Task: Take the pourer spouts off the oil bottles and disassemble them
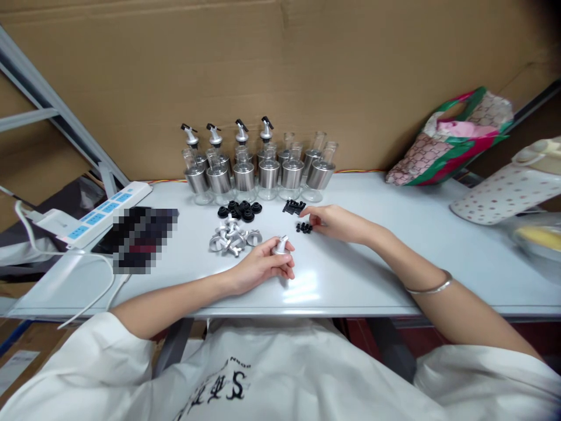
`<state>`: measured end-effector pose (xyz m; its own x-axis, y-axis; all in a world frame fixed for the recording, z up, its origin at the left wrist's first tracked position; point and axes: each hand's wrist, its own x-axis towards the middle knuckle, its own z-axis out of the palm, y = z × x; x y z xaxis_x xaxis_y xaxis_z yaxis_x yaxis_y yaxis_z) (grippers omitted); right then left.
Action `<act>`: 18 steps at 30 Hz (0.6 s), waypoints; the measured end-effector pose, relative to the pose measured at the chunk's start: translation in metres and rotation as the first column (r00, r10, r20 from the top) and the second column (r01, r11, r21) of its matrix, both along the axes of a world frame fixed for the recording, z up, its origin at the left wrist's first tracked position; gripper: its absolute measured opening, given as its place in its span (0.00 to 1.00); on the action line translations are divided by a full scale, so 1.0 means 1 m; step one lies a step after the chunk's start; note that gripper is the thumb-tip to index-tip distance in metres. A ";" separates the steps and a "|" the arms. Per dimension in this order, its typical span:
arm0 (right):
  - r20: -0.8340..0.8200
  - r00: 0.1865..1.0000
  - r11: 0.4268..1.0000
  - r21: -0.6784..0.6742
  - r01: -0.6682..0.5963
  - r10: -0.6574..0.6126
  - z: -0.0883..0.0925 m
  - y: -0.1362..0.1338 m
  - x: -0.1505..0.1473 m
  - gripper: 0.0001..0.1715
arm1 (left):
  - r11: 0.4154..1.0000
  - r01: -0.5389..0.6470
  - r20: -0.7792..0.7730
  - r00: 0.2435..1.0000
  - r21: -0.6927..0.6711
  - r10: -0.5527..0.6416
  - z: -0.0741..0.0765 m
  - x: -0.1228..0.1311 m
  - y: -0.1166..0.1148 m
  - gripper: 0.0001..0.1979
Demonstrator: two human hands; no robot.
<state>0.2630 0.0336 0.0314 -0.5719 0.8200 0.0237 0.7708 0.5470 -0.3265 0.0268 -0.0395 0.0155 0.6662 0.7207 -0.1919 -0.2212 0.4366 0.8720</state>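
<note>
My left hand [267, 264] is closed around a silver pourer cap [281, 245], its narrow spout pointing up, just above the table. My right hand [329, 223] reaches over the small black parts, fingers curled and tips close together; whatever they pinch is too small to make out. By its fingertips lie a group of black levers [293, 207] and a cluster of tiny black plugs [304, 227]. Left of these sit a pile of silver pourer caps [232, 237] and a heap of black ribbed stoppers [240, 210].
Behind the parts stand several glass bottles with steel sleeves [269, 175]; some at the back carry pourer tops [241, 132]. A power strip [105, 213] and a blurred dark object [144, 241] lie left. On the right are a patterned bag [421, 149] and a dotted jug [495, 193].
</note>
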 end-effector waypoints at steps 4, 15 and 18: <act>0.027 0.999 0.999 0.023 0.027 -0.027 0.001 0.000 -0.002 0.19 | 1.000 -0.004 -0.007 1.000 0.006 0.004 0.000 0.000 0.000 0.18; -0.039 0.992 0.991 -0.041 -0.123 0.122 0.006 -0.008 -0.006 0.32 | 1.000 0.008 -0.006 1.000 0.010 -0.008 0.000 -0.001 0.000 0.17; -0.053 0.991 0.992 0.007 -0.123 0.123 0.001 -0.005 -0.008 0.28 | 1.000 0.009 -0.008 1.000 0.010 -0.009 0.000 -0.001 0.001 0.17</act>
<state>0.2546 0.0282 0.0328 -0.6662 0.7434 0.0599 0.6792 0.6380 -0.3629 0.0261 -0.0390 0.0157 0.6709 0.7168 -0.1901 -0.2105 0.4299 0.8780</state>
